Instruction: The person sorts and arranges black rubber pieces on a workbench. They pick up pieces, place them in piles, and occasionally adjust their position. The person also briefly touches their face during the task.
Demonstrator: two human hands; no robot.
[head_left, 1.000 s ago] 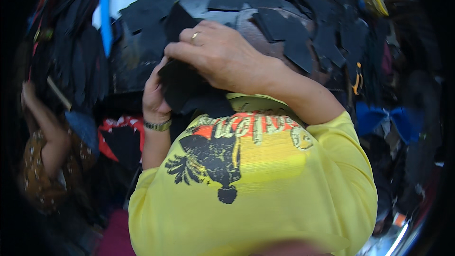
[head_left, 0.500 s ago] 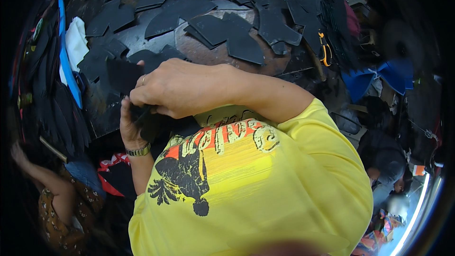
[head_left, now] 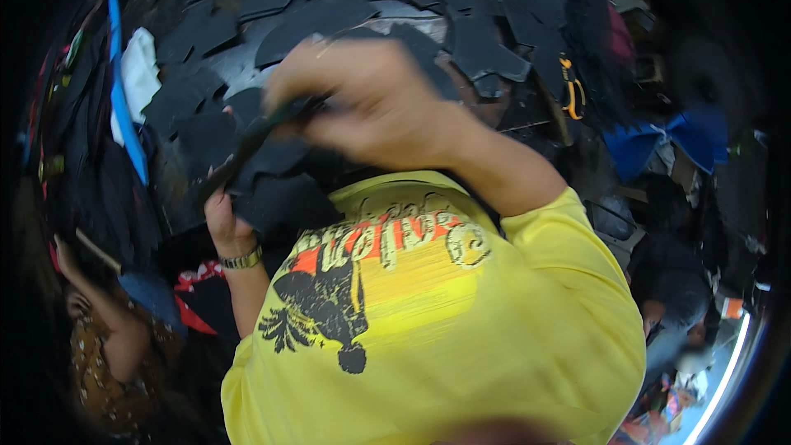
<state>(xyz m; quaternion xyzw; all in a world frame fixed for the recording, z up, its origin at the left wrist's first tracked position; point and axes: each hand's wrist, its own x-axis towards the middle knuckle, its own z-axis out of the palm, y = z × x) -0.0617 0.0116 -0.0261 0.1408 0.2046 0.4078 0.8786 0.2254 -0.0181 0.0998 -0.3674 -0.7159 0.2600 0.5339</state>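
Observation:
My left hand (head_left: 227, 218), with a gold watch at its wrist, is closed on the edge of a flat black sheet piece (head_left: 288, 206) in front of my shirt. My right hand (head_left: 358, 99) is raised over the table and smeared by motion. Its fingers are closed on the upper end of a narrow black strip (head_left: 255, 138), which slants down toward my left fingertips. Whether the strip is separate or the sheet's own edge cannot be made out. Behind it, another black cut piece (head_left: 203, 138) lies beside my left fingers.
Several black cut pieces (head_left: 317, 26) overlap on the dark table. Orange-and-black handled cutters (head_left: 572, 89) lie at its right side. A blue strip (head_left: 124, 91) and white cloth (head_left: 140, 74) are at the left. Another person's arm (head_left: 103, 305) shows at lower left; a blue piece (head_left: 659, 142) lies right.
My right hand has lifted away from my left, up and to the right, drawing the black strip with it. My left hand stays nearly in place, slightly lower. The other person's arm has shifted.

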